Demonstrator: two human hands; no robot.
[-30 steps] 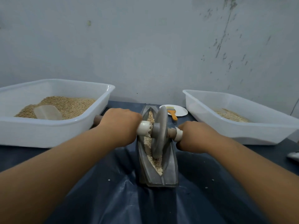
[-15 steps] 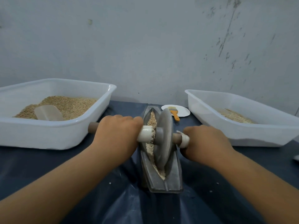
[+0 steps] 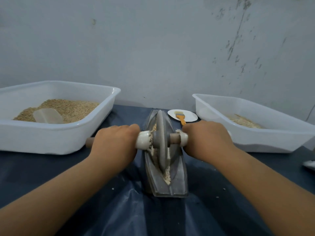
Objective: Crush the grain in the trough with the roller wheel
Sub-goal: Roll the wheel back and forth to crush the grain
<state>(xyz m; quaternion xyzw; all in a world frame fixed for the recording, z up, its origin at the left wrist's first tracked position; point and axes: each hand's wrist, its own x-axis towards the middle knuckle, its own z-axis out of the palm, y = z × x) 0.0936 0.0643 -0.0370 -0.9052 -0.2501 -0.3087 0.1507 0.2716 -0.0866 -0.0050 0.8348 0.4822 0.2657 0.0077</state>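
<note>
With the left hand (image 3: 115,145) and right hand (image 3: 207,139) each wrapping their fingers around an end of the wooden axle, the likeliest trouble is uneven pressure tipping the roller wheel (image 3: 161,142) sideways, so that it is climbing the trough (image 3: 177,178) wall and flinging grain (image 3: 166,175) onto the table (image 3: 213,201). The grey disc is standing upright in the trough's groove, about midway along it. Pale, partly broken grain is lying near the trough's near end and clinging to the white collars beside the wheel.

Grey roller wheel (image 3: 160,142) upright in grain-filled trough (image 3: 177,181).
</note>
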